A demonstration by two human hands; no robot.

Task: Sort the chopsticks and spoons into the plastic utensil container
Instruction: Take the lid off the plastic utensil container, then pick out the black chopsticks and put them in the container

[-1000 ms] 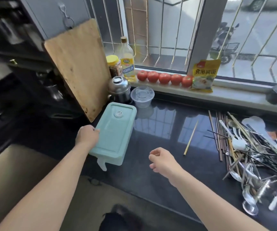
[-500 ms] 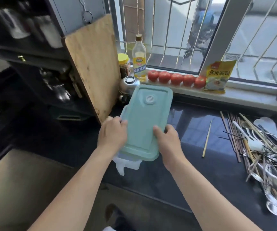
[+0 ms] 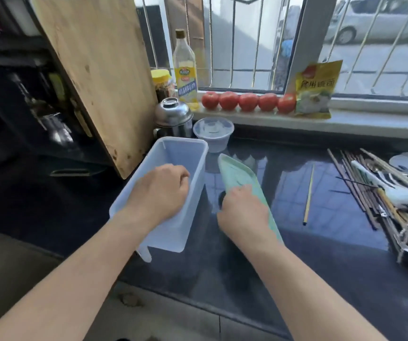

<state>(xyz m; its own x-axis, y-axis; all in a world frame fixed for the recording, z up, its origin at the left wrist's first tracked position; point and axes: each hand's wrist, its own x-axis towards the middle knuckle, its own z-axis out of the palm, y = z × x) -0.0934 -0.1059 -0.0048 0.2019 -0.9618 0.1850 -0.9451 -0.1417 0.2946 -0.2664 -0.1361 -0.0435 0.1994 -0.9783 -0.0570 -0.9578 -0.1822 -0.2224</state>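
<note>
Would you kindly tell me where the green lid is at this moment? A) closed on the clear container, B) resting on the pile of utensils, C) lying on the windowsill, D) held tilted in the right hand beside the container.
D: the right hand grips the green lid tilted on edge beside the open clear container, which the left hand holds.

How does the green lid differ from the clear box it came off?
The green lid is opaque mint green and flat; the clear box is see-through and deep, with nothing visible inside. The lid is tilted on edge in the right hand; the box sits upright on the dark counter, held at its rim by the left hand. Both are long, round-cornered plastic rectangles.
</note>
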